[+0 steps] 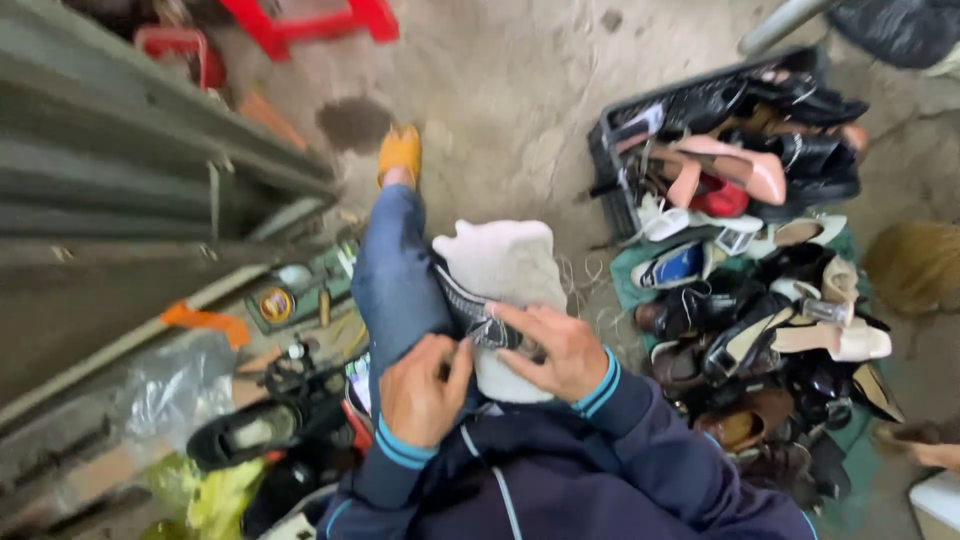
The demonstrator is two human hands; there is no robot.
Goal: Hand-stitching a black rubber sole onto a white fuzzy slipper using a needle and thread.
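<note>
A shoe [478,312] with a dark striped upper lies on a white cloth [503,270] spread over my lap. My right hand [555,350] rests over the shoe, fingers curled around its side. My left hand [424,390] pinches at the shoe's near end, by my blue-jeaned knee [395,285]. Both sleeves are dark navy with light blue cuffs. My foot in a yellow shoe [400,152] reaches out on the concrete floor.
A pile of many assorted shoes [760,320] lies at right, some in a black crate [640,130]. A black shoe [245,430], tools and a round tin [276,305] sit at left by a grey metal shutter [120,180]. A red stool [310,22] stands far off.
</note>
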